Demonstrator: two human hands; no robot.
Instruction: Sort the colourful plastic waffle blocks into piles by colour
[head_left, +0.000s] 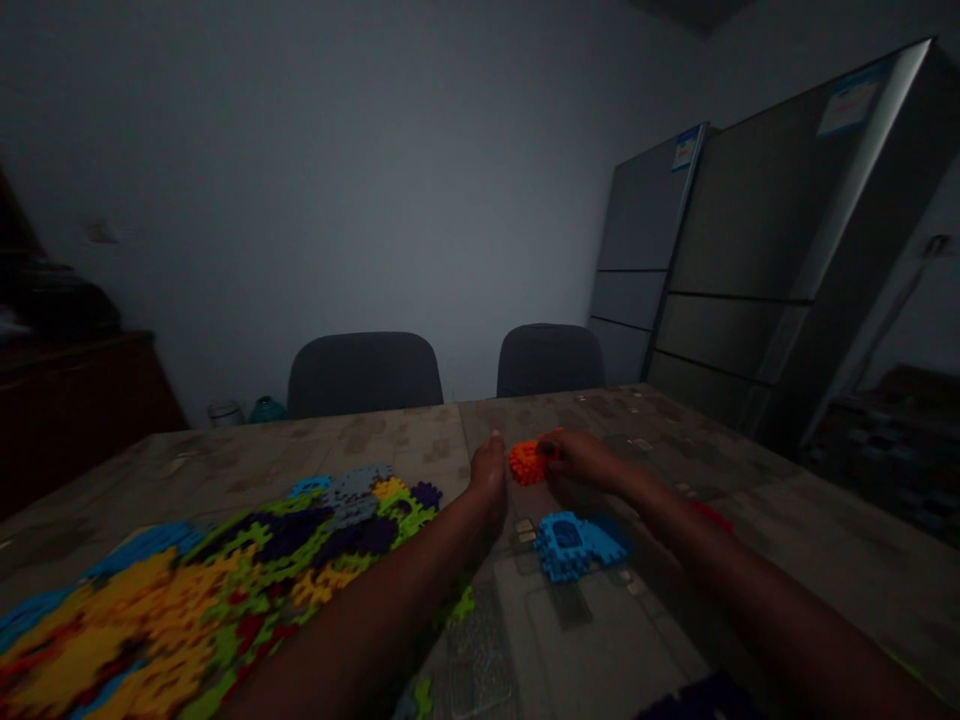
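Note:
My right hand [581, 458] is closed on an orange toothed plastic block [527, 462], its fingers pinching the right side. Just left of the block, my left hand [490, 474] stands edge-on, open and apart from it, with most of its fingers hidden behind the back of the hand. Nearer to me on the table is a blue toothed boxy block [559, 545] with a flat blue piece [606, 545] at its right. A red piece [711, 515] is partly hidden behind my right forearm.
Interlocking flat pieces in yellow, green, blue, purple, grey and red form a large pile [172, 600] at the left. Dark pieces [701, 698] lie at the near edge. Two chairs [365, 370] stand behind the patterned table [420, 440]; metallic fridges [735, 240] are at right.

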